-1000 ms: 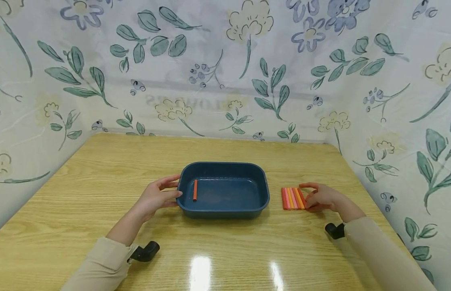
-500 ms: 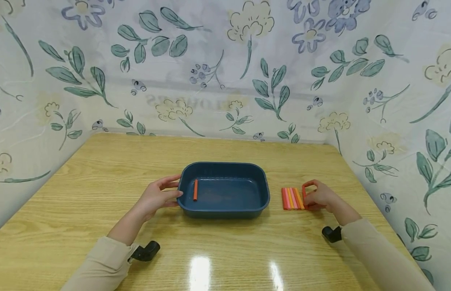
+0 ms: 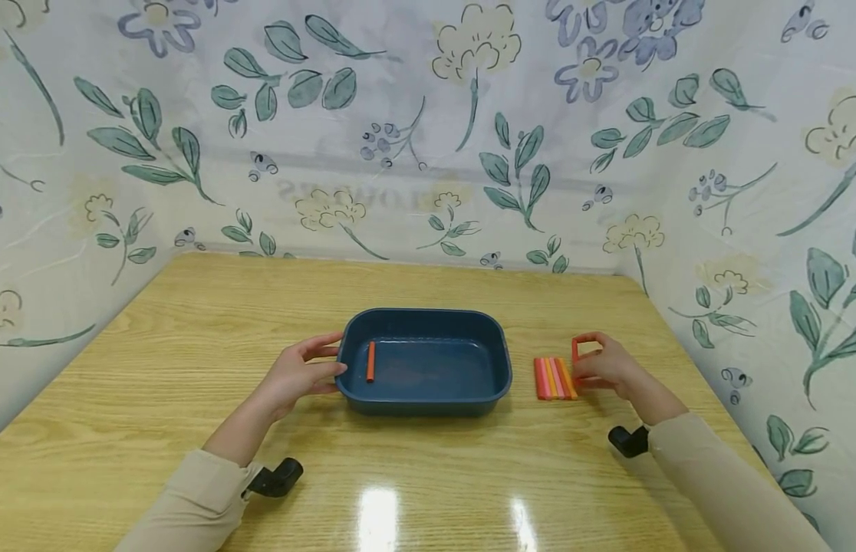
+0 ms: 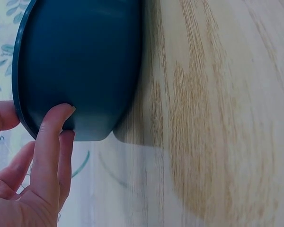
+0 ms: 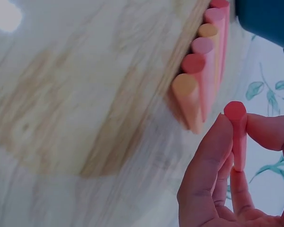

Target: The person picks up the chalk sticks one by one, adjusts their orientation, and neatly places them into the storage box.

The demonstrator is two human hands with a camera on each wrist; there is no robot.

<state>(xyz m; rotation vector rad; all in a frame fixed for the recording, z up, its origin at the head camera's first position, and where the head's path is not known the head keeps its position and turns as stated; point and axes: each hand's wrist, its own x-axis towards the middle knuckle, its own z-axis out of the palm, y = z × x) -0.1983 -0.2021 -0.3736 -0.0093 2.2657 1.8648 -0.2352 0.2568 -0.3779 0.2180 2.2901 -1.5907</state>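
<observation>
In the head view my left hand [image 3: 300, 373] holds the left end of a dark blue rectangular tray [image 3: 424, 406]. The left wrist view shows fingertips [image 4: 61, 113] against the tray's outer wall [image 4: 80, 71] and another digit at its rim. One orange-red crayon [image 3: 370, 362] lies inside, near the left wall. To the right of the tray, my right hand [image 3: 607, 366] pinches a red crayon [image 5: 238, 137] upright between thumb and fingers. Just left of that hand, several crayons [image 3: 555, 379] in red, pink and orange lie side by side on the table.
The wooden table [image 3: 428, 475] carries all of these things. A flower-print cloth [image 3: 414, 153] hangs behind the table and along both sides. A black fitting [image 3: 276, 477] sits by the left cuff, and another black fitting [image 3: 628, 441] by the right.
My right hand has taken the red crayon from the right end of the row and raised it off the table, tipping it upright. My left hand and the tray have stayed in place.
</observation>
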